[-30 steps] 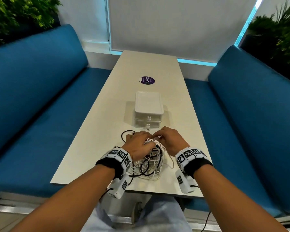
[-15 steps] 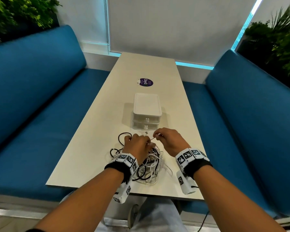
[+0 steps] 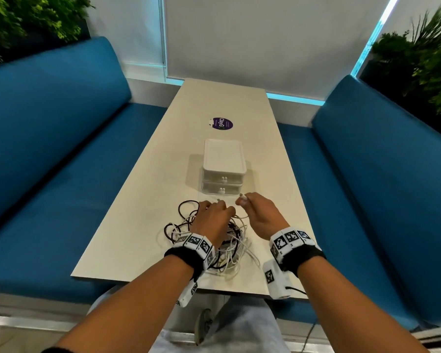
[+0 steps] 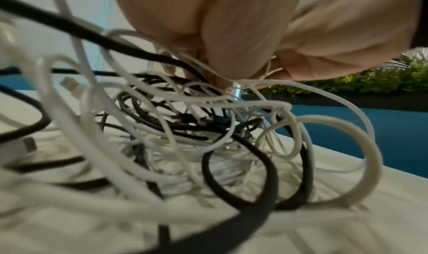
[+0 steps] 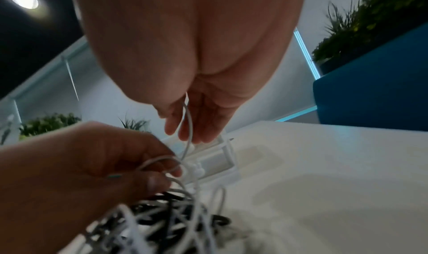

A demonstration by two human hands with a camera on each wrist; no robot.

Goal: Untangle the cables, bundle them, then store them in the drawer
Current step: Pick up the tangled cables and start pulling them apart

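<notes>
Left hand (image 3: pixel 212 218) clamps the cable tangle (image 3: pixel 227 253) on the table (image 3: pixel 138 225), anchoring it; right hand (image 3: pixel 261 212) pinches one white cable end (image 3: pixel 243 199) to draw it free (drawers (image 3: pixel 224 184) closed beyond).

Tangled white and black cables (image 3: pixel 209 240) heaped before shut white drawer unit (image 3: pixel 224 171)

Bare forearms; each wrist wears a black band (image 3: pixel 181 256) topped by white blocks printed with black square markers (image 3: pixel 289 238). Pale trousers (image 3: pixel 222 337) below.
</notes>
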